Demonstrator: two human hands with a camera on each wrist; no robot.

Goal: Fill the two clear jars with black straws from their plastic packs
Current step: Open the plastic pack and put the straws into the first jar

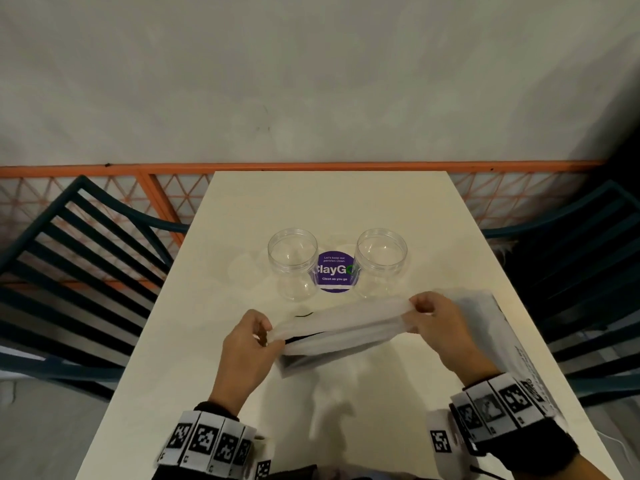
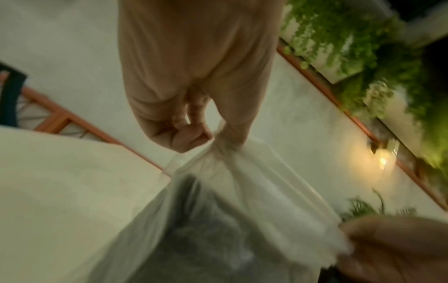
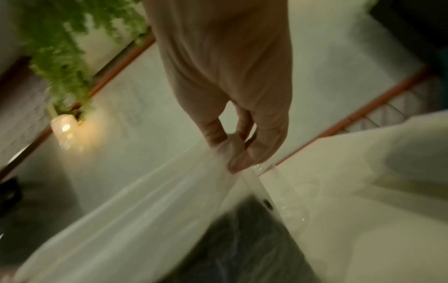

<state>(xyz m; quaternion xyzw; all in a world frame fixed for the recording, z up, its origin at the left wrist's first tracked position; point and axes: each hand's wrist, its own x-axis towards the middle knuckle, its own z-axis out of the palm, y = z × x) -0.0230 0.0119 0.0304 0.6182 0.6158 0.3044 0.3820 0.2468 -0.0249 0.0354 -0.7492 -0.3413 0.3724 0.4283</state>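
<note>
Two clear jars stand open and empty at the table's middle, the left jar (image 1: 293, 263) and the right jar (image 1: 381, 261). Just in front of them both hands hold a plastic pack (image 1: 341, 329) above the table, its film stretched between them. My left hand (image 1: 265, 336) pinches the pack's left end and my right hand (image 1: 417, 315) pinches its right end. Black straws (image 2: 206, 229) show dark through the film (image 3: 254, 239). A second plastic pack (image 1: 485, 313) lies on the table at the right, behind my right hand.
A purple round sticker (image 1: 334, 271) lies on the white table (image 1: 194, 341) between the jars. Dark slatted chairs stand at the left (image 1: 69, 265) and at the right (image 1: 588, 271). An orange lattice railing (image 1: 138, 188) runs behind the table's far edge.
</note>
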